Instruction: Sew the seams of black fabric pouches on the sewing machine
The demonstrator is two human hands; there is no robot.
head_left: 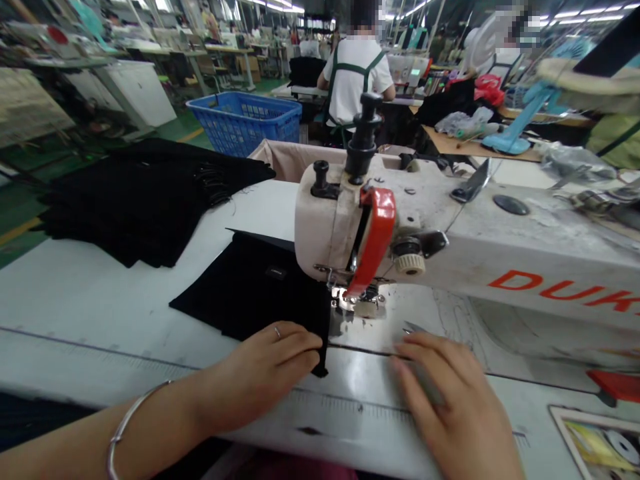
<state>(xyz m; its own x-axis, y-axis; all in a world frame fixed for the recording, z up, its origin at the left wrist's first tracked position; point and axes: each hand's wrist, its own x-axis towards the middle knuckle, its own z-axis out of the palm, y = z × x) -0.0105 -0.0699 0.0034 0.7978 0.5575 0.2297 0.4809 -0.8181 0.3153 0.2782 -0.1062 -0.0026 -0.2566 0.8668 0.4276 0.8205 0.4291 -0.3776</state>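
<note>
A folded black fabric piece [250, 283] with a small dark label lies on the white table, its right edge beside the needle area of the sewing machine [450, 220]. My left hand [265, 367], wearing a ring and a bracelet, is closed on the near right corner of this fabric, fingertips pressed together at its edge. On the right, my right hand [455, 400] rests over the machine bed with thumb and fingers apart. Pointed metal tips [413, 328], like those of thread snips, show just past its fingers; their rest is hidden. The presser foot [367, 307] stands between the hands.
A stack of black fabric pieces [135, 193] lies at the table's left. Behind the table are a blue basket [245, 120] and a cloth-lined bin [285, 157]. A red lever guard [375, 233] fronts the machine head. A person [355, 73] sits further back.
</note>
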